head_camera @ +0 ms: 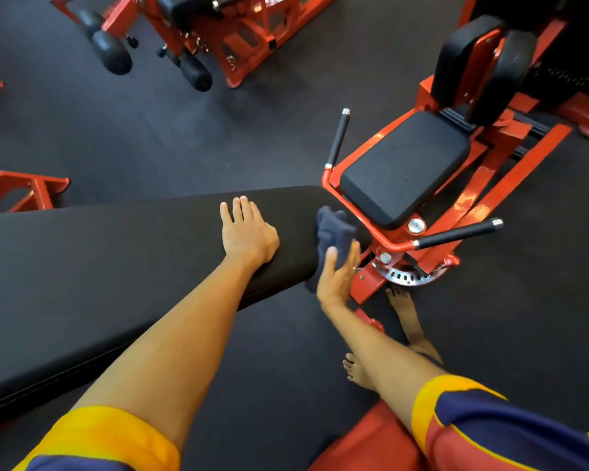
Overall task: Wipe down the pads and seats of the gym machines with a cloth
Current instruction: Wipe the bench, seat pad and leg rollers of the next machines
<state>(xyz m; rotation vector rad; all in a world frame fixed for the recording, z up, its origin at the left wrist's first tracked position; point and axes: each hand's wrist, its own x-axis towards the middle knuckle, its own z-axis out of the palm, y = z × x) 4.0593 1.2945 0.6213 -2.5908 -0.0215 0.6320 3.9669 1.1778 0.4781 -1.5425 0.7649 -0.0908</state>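
The black pad (116,266) bears the left hand (249,232), flat near its right end. The cloth (334,232) (dark blue, bunched) lies against that end, held by the right hand (337,277).

Cloth (332,232) in right hand (337,277) against pad (116,260)

floor (157,130): dark rubber matting | far side: red machine frame (249,39)
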